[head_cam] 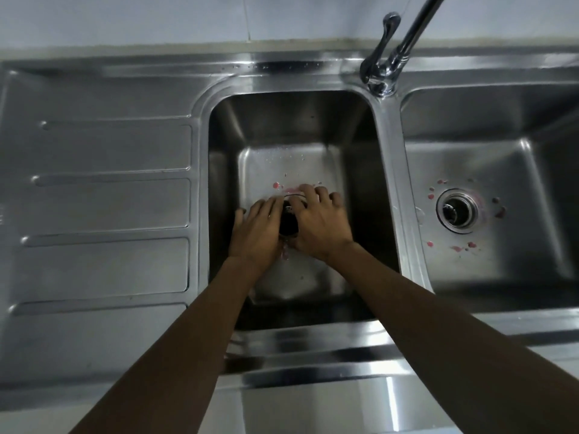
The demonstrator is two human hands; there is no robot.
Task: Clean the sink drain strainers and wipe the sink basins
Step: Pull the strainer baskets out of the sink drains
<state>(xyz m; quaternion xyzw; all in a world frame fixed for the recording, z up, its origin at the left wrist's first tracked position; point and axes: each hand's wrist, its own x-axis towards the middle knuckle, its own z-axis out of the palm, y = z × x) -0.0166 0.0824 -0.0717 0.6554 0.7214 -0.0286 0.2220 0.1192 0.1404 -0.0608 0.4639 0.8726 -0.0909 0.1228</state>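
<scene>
Both of my hands reach down into the left sink basin [291,126] and meet over its drain. My left hand [257,227] lies with its fingers together on the left side of the drain. My right hand [319,220] curls its fingers over the drain's far rim [294,192]. A dark round shape, the left drain strainer [288,223] or the drain hole, shows between them; the hands hide any hold on it. In the right sink basin [532,170], the right drain strainer [457,211] sits in its drain. Pink stains [276,185] spot both basin floors.
A chrome faucet [385,64] stands on the ledge between the basins, its spout running up out of view at the top right. A ribbed steel drainboard [103,198] lies left of the basins. A pale wall runs behind the sink.
</scene>
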